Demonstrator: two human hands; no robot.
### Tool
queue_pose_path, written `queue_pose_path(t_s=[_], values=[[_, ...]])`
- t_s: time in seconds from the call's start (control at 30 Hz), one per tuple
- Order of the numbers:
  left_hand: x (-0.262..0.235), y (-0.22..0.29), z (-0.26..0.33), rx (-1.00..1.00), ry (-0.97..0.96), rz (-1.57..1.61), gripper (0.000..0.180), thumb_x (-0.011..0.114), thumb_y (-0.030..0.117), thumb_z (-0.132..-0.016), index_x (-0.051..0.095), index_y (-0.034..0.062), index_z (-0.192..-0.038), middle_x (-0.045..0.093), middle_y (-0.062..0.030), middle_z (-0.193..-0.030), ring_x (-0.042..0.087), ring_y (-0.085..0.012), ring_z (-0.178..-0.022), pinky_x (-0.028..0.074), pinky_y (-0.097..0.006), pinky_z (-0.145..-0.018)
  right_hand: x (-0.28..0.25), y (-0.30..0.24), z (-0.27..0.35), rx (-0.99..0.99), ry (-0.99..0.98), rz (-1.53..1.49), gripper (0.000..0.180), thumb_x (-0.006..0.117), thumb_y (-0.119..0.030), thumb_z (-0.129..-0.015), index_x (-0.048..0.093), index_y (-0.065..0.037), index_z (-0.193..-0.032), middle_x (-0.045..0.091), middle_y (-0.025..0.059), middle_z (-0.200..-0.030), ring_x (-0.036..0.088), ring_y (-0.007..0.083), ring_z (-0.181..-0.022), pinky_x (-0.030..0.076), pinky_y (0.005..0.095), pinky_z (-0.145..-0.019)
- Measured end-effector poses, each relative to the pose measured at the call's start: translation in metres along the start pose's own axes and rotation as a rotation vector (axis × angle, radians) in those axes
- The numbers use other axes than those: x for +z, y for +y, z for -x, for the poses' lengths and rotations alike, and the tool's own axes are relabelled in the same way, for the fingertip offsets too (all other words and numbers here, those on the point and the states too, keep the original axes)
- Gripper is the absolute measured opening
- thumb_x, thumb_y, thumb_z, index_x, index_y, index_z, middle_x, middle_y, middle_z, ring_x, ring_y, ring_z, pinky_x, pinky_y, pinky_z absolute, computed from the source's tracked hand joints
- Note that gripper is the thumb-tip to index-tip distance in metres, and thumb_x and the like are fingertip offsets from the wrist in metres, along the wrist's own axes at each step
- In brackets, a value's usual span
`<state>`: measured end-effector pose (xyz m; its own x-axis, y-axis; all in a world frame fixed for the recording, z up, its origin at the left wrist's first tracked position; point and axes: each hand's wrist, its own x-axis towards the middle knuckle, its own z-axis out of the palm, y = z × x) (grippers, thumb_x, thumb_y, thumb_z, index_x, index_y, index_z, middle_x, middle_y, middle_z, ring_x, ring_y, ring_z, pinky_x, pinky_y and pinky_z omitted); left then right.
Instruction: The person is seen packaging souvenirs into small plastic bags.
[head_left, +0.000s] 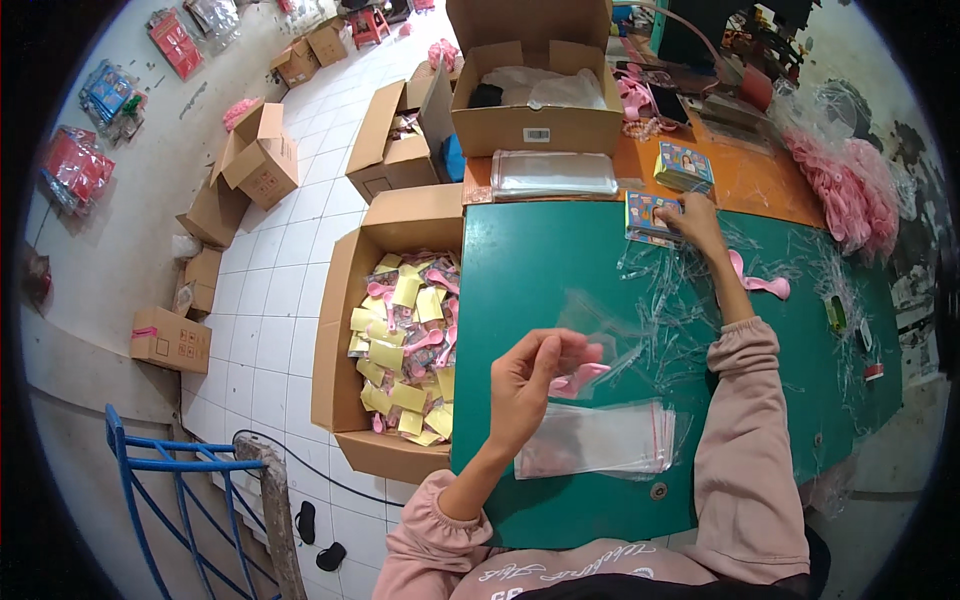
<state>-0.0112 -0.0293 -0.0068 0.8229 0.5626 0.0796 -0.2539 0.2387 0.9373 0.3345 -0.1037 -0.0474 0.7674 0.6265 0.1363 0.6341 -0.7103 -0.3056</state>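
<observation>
In the head view, holding the left hand (pixel 524 378) just beyond the stack of clear plastic bags (pixel 590 442), with fingers curled toward the thumb, beside a loose clear bag (pixel 598 318) and a pink plastic spoon (pixel 570 384); cannot tell whether pinching either. Reaching with the right hand (pixel 694 220) well beyond the stack's right end, with bunched fingers touching a pile of printed cards (pixel 647 220); cannot tell whether gripping one. Also showing, left of the stack, an open cardboard carton (pixel 337 340) of yellow-carded spoon packets (pixel 408 350), and, beyond its right end, loose pink spoons (pixel 774 287).
</observation>
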Motion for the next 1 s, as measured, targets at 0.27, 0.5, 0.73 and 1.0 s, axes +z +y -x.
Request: queue_pose_path(t_s=[0.27,0.5,0.73,1.0], values=[[0.004,-0.001,0.0,-0.005,0.06,-0.023,0.03,0.041,0.023,-0.095,0.056,-0.0025,-0.094,0.065,-0.0141,-0.085,0.064,-0.0164,-0.077,0.05,-0.025,-0.068,-0.009,0.005,0.009,0.05,0.272,-0.348,0.029,0.067,-0.01,-0.067,0.058,0.0,-0.093,0.063,0.016,-0.073,0.062,0.0276,-0.071,0.045,0.0361,-0.062],[0.007,-0.002,-0.006,-0.1,0.047,0.024,0.027,0.043,0.016,-0.094,0.056,-0.0072,-0.097,0.064,-0.0142,-0.086,0.063,-0.0173,-0.081,0.052,-0.026,-0.074,-0.085,-0.041,0.077,-0.149,0.193,-0.762,0.014,0.057,-0.007,-0.082,0.057,-0.001,-0.095,0.058,0.0035,-0.067,0.051,0.0068,-0.057,0.039,0.0226,-0.05],[0.01,-0.002,-0.002,-0.013,0.0,-0.133,0.023,0.046,0.011,-0.092,0.059,-0.0071,-0.094,0.065,-0.0101,-0.08,0.063,-0.0139,-0.078,0.052,-0.023,-0.066,-0.141,-0.097,0.167,-0.555,-0.033,-0.505,0.017,0.056,0.004,-0.076,0.058,-0.003,-0.091,0.06,0.0071,-0.074,0.059,0.0161,-0.064,0.045,0.027,-0.056],[0.008,0.012,0.005,0.18,-0.226,-0.612,0.016,0.052,0.01,-0.087,0.062,0.0031,-0.099,0.065,-0.0117,-0.074,0.065,-0.0141,-0.068,0.048,-0.023,-0.057,-0.143,-0.117,0.19,-0.63,-0.173,-0.302,0.016,0.063,-0.007,-0.072,0.057,-0.005,-0.086,0.055,0.0098,-0.073,0.057,0.0285,-0.069,0.045,0.0352,-0.06]])
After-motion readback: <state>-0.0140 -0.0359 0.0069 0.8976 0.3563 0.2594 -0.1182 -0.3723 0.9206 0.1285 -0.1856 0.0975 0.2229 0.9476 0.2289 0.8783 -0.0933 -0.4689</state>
